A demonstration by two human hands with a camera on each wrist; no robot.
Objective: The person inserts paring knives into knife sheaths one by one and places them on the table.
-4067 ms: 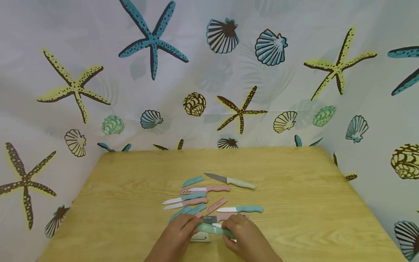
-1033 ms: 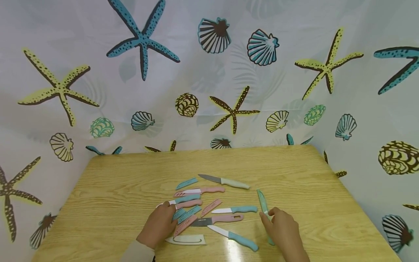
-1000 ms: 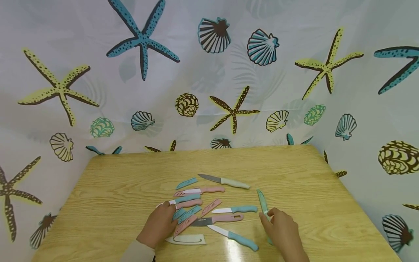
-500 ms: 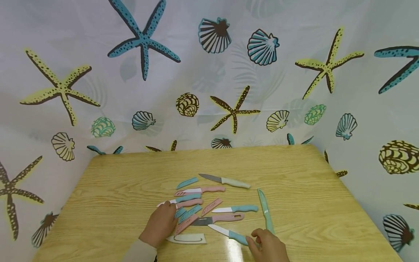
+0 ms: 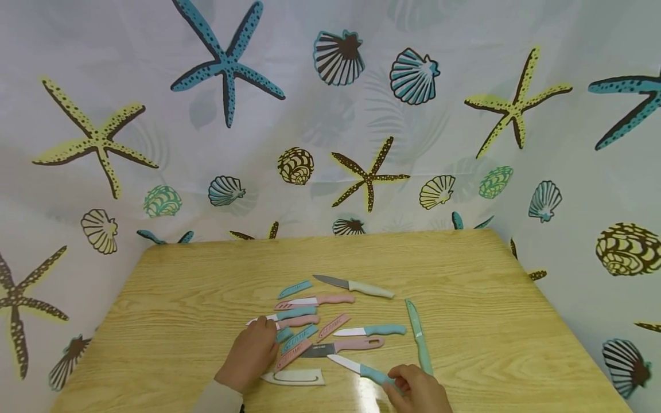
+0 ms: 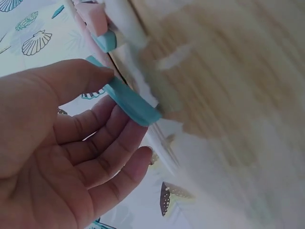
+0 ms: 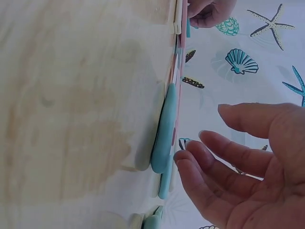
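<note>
My left hand (image 5: 252,355) pinches a blue knife sheath (image 6: 133,104) between thumb and fingers, as the left wrist view shows. In the head view that hand covers part of it, beside another blue sheath (image 5: 300,338) and a pink sheath (image 5: 294,353). My right hand (image 5: 420,390) hovers with loosely bent fingers by the handle of a white-bladed blue knife (image 5: 377,376). In the right wrist view a gap separates the fingertips from the blue handle (image 7: 165,129). A green knife in its green sheath (image 5: 415,318) lies just beyond the right hand.
Around the middle of the wooden table (image 5: 490,298) lie a pink knife (image 5: 358,343), another blue knife (image 5: 384,329), a cream-handled knife (image 5: 370,289), a white sheath (image 5: 296,377) and several others. Patterned cloth (image 5: 330,115) surrounds the back and sides.
Both hands held the green knife at first. It now lies at the right, released by my right hand, which moved left toward the blue knife. My left hand went to the sheaths at left.
</note>
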